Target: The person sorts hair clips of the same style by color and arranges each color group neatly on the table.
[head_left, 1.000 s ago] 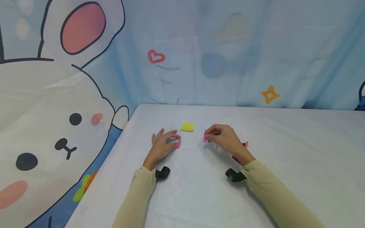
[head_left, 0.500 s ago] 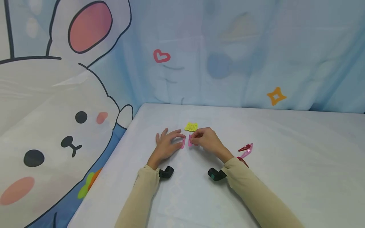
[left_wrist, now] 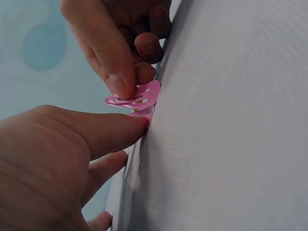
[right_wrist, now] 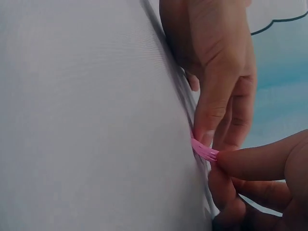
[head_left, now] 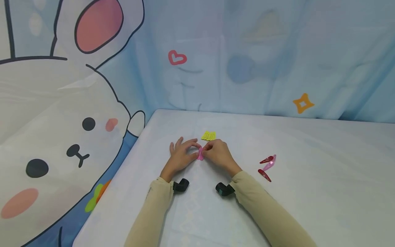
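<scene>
Two pink hair clips meet between the hands, mid-table in the head view. My left hand (head_left: 180,160) holds one pink hair clip (left_wrist: 147,114) on its edge between thumb and forefinger, its other fingers spread on the table. My right hand (head_left: 220,156) pinches the other pink hair clip (left_wrist: 152,94), with slots in its frame, right up against the first. In the right wrist view, a pink hair clip (right_wrist: 204,150) shows between both hands' fingertips. Just beyond them lies a row of several yellow hair clips (head_left: 208,136).
Right of the right hand lie two red hair clips (head_left: 264,175) and a pink hair clip (head_left: 271,162). A white cloth covers the table (head_left: 324,178). Behind it hangs a blue printed curtain (head_left: 253,44); a cartoon print runs down the left side.
My right hand has moved left with its pink hair clip until it meets the one in my left hand. The red and pink clips at right are now uncovered.
</scene>
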`<state>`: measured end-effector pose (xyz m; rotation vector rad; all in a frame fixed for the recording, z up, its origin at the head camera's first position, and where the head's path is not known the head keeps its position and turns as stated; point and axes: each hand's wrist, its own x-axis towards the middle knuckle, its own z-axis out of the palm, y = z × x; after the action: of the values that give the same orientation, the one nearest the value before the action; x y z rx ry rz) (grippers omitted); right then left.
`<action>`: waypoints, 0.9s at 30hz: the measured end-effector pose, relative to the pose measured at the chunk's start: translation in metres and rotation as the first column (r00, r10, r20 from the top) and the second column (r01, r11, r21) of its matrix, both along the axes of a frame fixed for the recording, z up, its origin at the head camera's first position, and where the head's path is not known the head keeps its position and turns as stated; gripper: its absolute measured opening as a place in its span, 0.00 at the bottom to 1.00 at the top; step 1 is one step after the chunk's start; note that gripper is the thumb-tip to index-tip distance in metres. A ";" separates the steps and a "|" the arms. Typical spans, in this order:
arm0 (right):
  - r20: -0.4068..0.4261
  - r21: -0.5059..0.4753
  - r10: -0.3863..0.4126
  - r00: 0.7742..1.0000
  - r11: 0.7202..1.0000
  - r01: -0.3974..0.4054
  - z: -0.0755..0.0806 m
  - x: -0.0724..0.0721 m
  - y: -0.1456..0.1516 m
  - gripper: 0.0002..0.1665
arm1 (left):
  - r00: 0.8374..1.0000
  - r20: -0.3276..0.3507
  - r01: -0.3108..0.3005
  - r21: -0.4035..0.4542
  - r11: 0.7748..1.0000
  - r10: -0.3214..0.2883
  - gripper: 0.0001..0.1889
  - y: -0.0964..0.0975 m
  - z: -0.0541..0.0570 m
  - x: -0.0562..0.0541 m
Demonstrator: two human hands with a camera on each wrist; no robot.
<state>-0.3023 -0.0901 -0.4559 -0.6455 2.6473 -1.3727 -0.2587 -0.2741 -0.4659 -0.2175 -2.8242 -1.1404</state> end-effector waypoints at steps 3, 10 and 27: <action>-0.011 0.049 -0.035 0.999 0.998 0.036 0.001 0.002 -0.004 0.04 | 1.000 0.001 -0.003 -0.004 1.000 0.003 0.11 -0.001 0.000 -0.001; -0.005 0.131 -0.083 0.997 0.988 0.083 0.004 0.006 -0.007 0.06 | 1.000 0.000 -0.005 -0.001 1.000 0.005 0.11 -0.001 0.000 0.000; -0.035 0.166 -0.074 0.997 0.983 0.079 0.003 0.006 -0.006 0.08 | 1.000 0.014 -0.008 0.003 1.000 0.008 0.12 0.000 0.002 -0.001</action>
<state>-0.2963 -0.0962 -0.4530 -0.5534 2.7983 -1.1486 -0.2598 -0.2737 -0.4638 -0.1983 -2.8331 -1.1488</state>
